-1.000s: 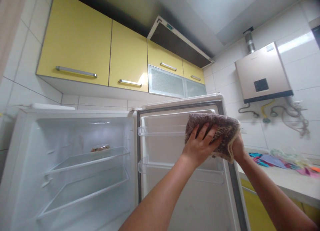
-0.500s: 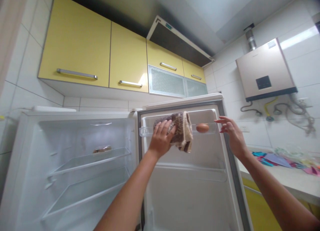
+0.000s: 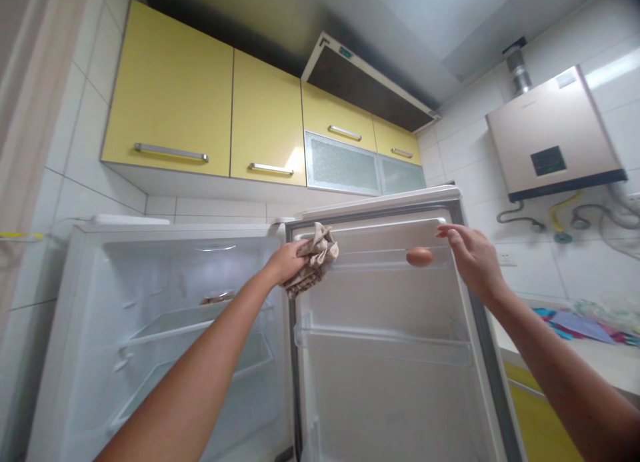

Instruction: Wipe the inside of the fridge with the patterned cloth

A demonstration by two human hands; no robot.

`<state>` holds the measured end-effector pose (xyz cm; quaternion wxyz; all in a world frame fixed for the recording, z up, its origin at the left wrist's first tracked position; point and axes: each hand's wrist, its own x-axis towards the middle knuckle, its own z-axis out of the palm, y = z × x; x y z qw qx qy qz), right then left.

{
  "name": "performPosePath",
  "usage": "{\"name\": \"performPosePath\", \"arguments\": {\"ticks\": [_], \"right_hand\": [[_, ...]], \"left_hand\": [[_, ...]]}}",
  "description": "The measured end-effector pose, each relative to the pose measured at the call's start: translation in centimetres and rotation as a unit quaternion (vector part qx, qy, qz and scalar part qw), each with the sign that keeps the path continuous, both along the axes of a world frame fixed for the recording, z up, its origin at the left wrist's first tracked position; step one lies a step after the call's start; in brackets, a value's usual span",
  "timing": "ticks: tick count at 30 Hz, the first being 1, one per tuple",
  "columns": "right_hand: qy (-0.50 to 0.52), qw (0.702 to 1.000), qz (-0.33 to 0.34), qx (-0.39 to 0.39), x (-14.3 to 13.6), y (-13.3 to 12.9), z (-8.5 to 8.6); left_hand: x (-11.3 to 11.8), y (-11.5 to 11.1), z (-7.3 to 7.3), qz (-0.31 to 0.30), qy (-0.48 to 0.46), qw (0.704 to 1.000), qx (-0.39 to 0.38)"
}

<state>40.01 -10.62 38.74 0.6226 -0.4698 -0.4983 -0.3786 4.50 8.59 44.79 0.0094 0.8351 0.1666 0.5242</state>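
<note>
My left hand is closed around a crumpled brown-and-beige cloth. The cloth is at the left end of the clear top shelf on the inside of the open refrigerator door. On that same shelf, towards its right end, lies a brown egg. My right hand is at the door's right edge near the top, its fingers bent over the edge close to the shelf's end. Part of its grip is hidden.
The refrigerator's inside, with glass shelves, is at left; a small package lies on the upper one. Yellow cabinets hang above. A water heater is on the right wall, over a counter with colourful cloths.
My left hand has moved left along the door shelf with the cloth, which is now more bunched up. My right hand's fingers have drawn in and closed at the door edge. The egg stays put.
</note>
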Motion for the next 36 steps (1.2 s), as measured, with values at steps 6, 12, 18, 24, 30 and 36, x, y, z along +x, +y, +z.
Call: {"name": "performPosePath", "arguments": {"ticks": [6, 12, 18, 24, 30, 36], "right_hand": [[-0.194, 0.98, 0.036, 0.016, -8.8, 1.4, 3.5], [-0.255, 0.933, 0.111, -0.228, -15.1, 6.4, 6.6], [-0.282, 0.87, -0.031, -0.404, -13.8, 7.1, 6.1], [-0.288, 0.83, -0.101, -0.468, -12.3, 7.3, 7.2], [-0.287, 0.813, -0.045, -0.505, -13.5, 9.3, 9.3], [-0.27, 0.819, 0.054, -0.503, -16.0, 12.0, 9.9]], "left_hand": [[4.9, -2.7, 1.5, -0.002, 0.162, 0.987, -0.006], [7.7, -3.4, 1.1, -0.017, 0.213, 0.975, 0.061], [1.0, 0.7, -1.3, 0.033, 0.09, 0.993, 0.067], [-1.8, 4.3, -4.3, 0.019, 0.03, 0.999, 0.032], [-0.7, 4.6, -5.6, 0.007, -0.045, 0.999, -0.01], [0.8, 4.9, -7.8, -0.004, -0.12, 0.993, -0.021]]}}
